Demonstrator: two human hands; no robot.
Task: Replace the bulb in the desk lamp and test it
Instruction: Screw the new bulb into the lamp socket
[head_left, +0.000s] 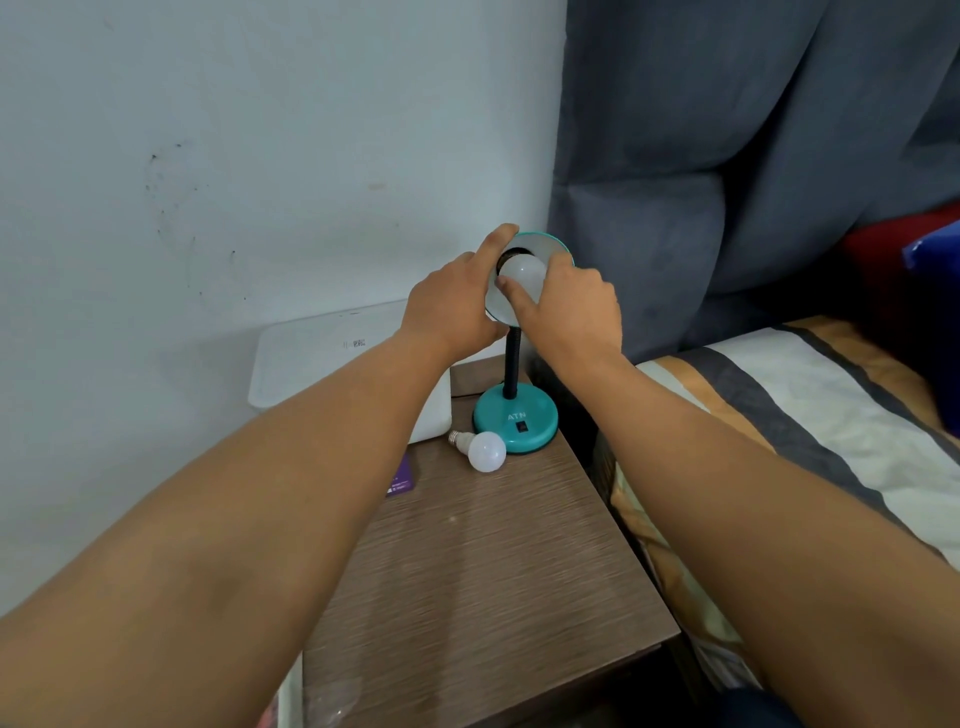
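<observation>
likely a bedroom, bed (810, 415), padded headboard (727, 156), nightstand (493, 561)

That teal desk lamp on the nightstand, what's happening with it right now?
A person is changing its bulb. The left hand steadies the lamp shade by its rim, while the right hand grips the white bulb in the socket. A second white bulb lies loose on the wooden nightstand beside the teal lamp base. The fitted bulb is unlit.
</observation>
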